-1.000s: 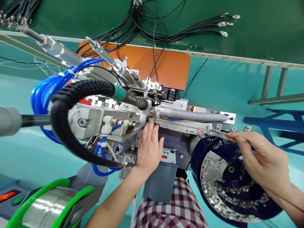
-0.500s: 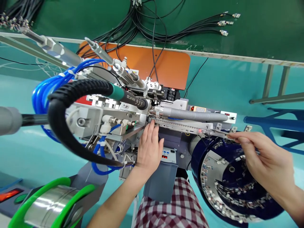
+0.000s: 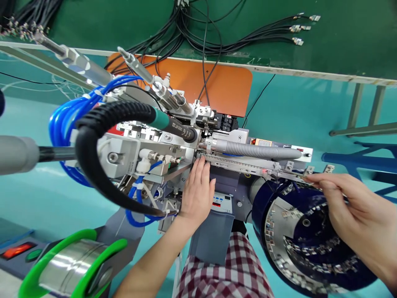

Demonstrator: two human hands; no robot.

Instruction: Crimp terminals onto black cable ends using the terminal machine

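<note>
Our left hand (image 3: 197, 192) lies palm down, fingers long and nearly together, thumb standing off, with the fingertips on the left end of the narrow track (image 3: 235, 162); we cannot tell whether anything small sits beneath them. Our right hand (image 3: 353, 207) is closed in a narrow pinch on a thin metal tool (image 3: 297, 175), perhaps tweezers, which points left to the track's right end, just above the far rim of the dark blue bowl (image 3: 258, 219).

To work well here, we should hold the tool low and in line with the track, pinching lightly so that its tip does not scrape the channel. We rest the left fingertips without pressing, since weight could tilt the rail. The right wrist hangs over the small metal parts (image 3: 333, 267) in the bowl, so we had best move from the fingers. We also mind the grey ribbed hose (image 3: 263, 150) just beyond the track.
</note>
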